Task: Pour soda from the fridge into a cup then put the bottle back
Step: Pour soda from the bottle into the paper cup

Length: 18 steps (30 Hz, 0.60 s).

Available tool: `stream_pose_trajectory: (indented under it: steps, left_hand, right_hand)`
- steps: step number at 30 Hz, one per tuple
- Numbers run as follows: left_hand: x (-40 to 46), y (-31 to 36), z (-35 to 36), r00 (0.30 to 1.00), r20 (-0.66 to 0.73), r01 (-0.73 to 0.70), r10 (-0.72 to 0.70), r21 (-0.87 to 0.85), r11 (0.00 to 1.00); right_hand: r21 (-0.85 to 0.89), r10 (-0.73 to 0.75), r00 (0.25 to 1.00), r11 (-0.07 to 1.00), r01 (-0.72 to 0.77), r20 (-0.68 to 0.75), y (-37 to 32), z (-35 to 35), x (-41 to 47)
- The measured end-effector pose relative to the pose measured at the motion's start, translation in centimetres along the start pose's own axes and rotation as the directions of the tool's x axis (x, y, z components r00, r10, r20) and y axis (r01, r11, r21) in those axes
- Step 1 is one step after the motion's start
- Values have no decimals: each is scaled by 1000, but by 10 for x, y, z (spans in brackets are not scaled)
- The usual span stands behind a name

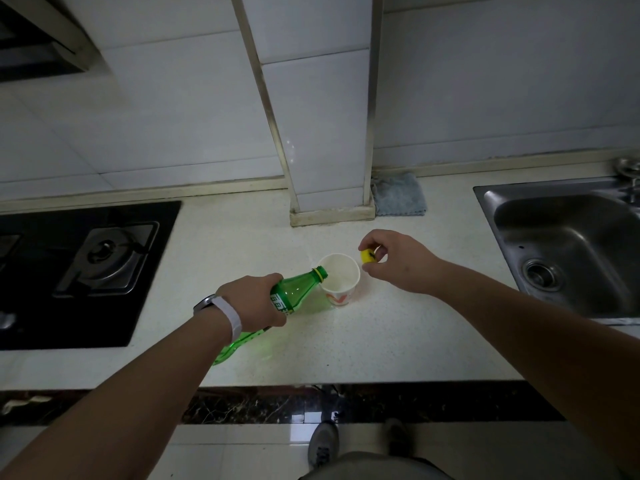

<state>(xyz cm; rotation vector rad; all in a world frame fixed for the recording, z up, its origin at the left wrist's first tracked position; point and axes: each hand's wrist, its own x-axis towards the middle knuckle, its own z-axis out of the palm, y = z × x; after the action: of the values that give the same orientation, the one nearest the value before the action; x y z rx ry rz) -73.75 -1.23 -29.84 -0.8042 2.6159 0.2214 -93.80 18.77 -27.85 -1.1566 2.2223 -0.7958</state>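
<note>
Soda bottle [297, 293], green and uncapped, is tilted over the counter [381, 341] in our left hand [256, 299], fingers wrapped round its label; the forearm hides its middle. Its mouth meets the paper cup [339, 280] rim, but we cannot make out any stream or level. Our right hand [398, 261] pinches the yellow cap [367, 256] just beside the cup.

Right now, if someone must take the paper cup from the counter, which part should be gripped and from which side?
Probably the paper cup is best gripped round its lower wall, from the front right. The green bottle in the left hand leans on its left rim, and the right hand holds the yellow cap beside it.
</note>
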Motion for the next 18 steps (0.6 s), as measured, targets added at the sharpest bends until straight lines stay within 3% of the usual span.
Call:
stream_pose_trajectory:
  steps: [18]
  left_hand:
    - [-2, -2, -2, 1000, 3, -2, 2, 29, 1000]
  right_hand:
    - [13, 15, 1000, 1000, -15, 2, -2, 0, 0]
